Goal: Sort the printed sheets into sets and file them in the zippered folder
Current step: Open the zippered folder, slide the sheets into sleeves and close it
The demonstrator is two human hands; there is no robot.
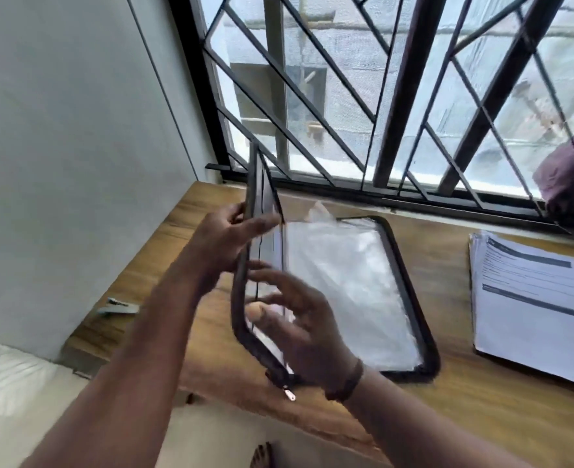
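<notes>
Seen from above on a wooden table (447,417) by a barred window (397,96): one zippered folder (410,298), lying open, and one stack of printed sheets (528,298) well apart to its right. The folder's right half lies flat on the table, its clear plastic sleeves (343,285) facing up; its left cover (258,204) stands nearly upright. One metal zipper pull (290,395) hangs at the near corner.

Two bare hands work at the raised cover. The left hand (221,241) reaches in from the lower left, its fingers curled around the cover's outer edge and its thumb laid across the inner face, holding the cover up. The right hand (299,319), a dark band (346,383) at its wrist, comes in from the lower right with fingers spread and nearly straight, the fingertips against the inner side of the cover near the spine; it grips nothing.

A small grey object (116,307) lies at the table's left edge, too blurred to identify. A purple cloth (572,184) sits at the far right by the window.
</notes>
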